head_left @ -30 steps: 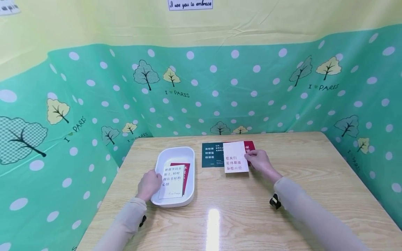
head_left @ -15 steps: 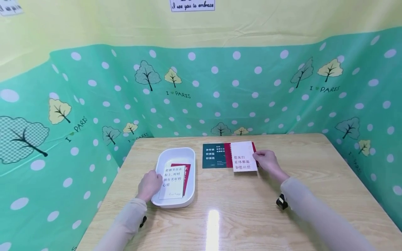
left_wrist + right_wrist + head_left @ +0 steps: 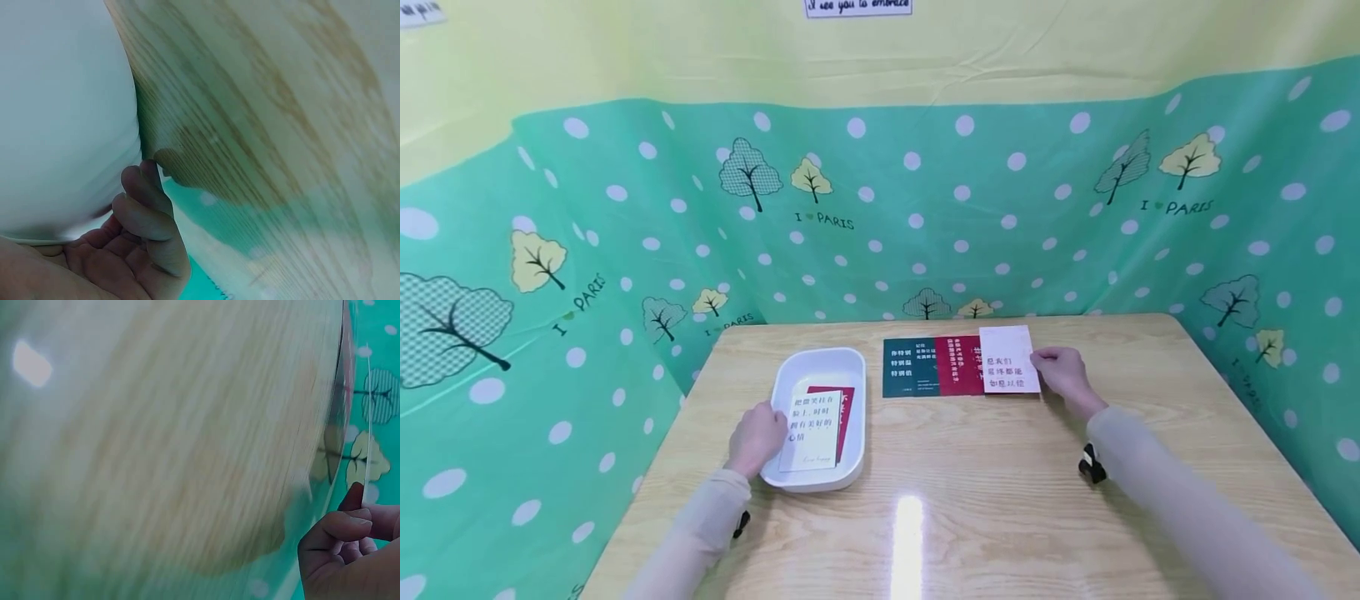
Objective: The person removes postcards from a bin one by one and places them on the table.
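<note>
My left hand point(image 3: 758, 440) holds the left rim of a white plastic tub point(image 3: 855, 454). In the left wrist view its curled fingers point(image 3: 147, 219) press against the tub's outer wall. Inside the tub, a white card point(image 3: 808, 433) with dark writing lies on top of a red card point(image 3: 847, 417). My right hand point(image 3: 1063, 379) pinches the right edge of a white card point(image 3: 1010, 354) with reddish writing. Edge-on in the right wrist view, that card point(image 3: 369, 425) shows as a thin line. It covers the right end of a red card point(image 3: 957, 364), which lies beside a dark green card point(image 3: 910, 375).
The wooden table point(image 3: 970, 483) has a bright light reflection point(image 3: 907, 542) near its front. A green curtain point(image 3: 936, 233) with dots and trees hangs behind the table and along both sides.
The white card in my right hand has moved rightward along the row, uncovering more of the red card. My left hand and the tub have stayed in place.
</note>
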Demonstrator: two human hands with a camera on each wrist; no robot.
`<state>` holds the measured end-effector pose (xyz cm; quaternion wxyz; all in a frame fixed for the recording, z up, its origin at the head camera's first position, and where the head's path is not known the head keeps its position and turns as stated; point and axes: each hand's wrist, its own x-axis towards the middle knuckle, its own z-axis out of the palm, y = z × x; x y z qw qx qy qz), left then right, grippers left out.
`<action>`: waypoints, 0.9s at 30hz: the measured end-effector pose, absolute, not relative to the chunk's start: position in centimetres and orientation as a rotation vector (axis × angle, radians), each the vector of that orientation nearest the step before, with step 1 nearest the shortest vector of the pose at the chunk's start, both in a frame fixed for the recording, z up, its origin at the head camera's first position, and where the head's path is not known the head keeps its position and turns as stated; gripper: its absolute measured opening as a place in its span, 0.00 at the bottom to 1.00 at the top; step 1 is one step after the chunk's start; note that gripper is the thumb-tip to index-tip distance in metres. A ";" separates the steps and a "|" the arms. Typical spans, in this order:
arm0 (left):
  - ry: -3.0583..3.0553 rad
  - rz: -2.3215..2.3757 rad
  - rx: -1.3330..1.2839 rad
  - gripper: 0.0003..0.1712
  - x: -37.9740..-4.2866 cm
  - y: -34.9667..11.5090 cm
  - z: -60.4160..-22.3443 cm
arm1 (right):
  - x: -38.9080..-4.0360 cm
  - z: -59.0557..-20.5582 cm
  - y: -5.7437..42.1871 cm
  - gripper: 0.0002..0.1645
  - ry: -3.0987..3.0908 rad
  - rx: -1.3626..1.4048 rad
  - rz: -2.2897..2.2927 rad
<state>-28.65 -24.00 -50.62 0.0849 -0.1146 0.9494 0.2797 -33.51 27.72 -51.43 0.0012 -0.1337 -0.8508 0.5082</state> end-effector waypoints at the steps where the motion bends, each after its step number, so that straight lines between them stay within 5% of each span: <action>1: 2.830 0.833 -0.340 0.20 -28.7 -24.0 -50.6 | -33.7 -51.4 28.0 0.25 -2.669 -0.424 1.600; 27: 2.843 0.810 -0.338 0.22 -28.7 -23.9 -50.6 | -35.1 -52.6 31.0 0.26 -2.720 -0.348 1.562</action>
